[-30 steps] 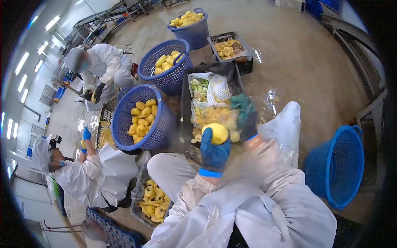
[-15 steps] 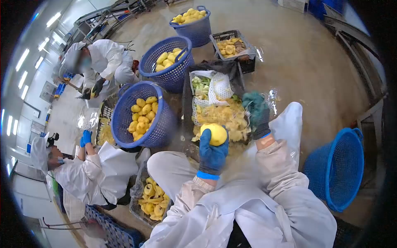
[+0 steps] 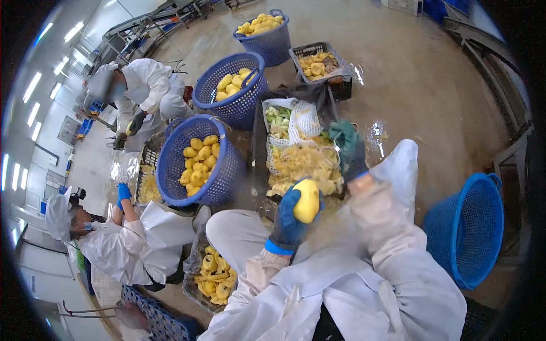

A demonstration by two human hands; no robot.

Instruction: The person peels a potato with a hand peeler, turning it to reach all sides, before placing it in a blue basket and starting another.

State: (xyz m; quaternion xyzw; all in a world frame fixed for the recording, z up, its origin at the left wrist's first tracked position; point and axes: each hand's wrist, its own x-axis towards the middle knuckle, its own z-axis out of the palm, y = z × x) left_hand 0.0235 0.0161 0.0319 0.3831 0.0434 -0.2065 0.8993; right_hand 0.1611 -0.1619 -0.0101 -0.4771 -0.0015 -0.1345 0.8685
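Note:
My left hand [image 3: 289,219], in a blue glove with a blue wrist band, is closed around a smooth yellow peeled potato [image 3: 307,201]. My right hand [image 3: 351,149], in a dark glove with green mesh over the fingers, is closed around what looks like a peeler [image 3: 330,152]; only a thin curved metal piece shows, and its handle is hidden. Both hands are over a dark crate [image 3: 259,150] in front of my knees. Wet yellow peelings [image 3: 304,167] and green scraps [image 3: 277,120] lie in it, with white foam netting [image 3: 304,120].
Blue-purple baskets of yellow potatoes [image 3: 199,165] stand to the left and ahead. A blue basket [image 3: 463,233] is at my right. By my left knee is a crate of yellow pieces [image 3: 215,278]. Two co-workers in white, one bending [image 3: 145,85], one seated [image 3: 114,250], are on the left.
The potato has turned upright in my left hand and come slightly closer to me. My right hand has shifted a little up and left, its fingers still closed.

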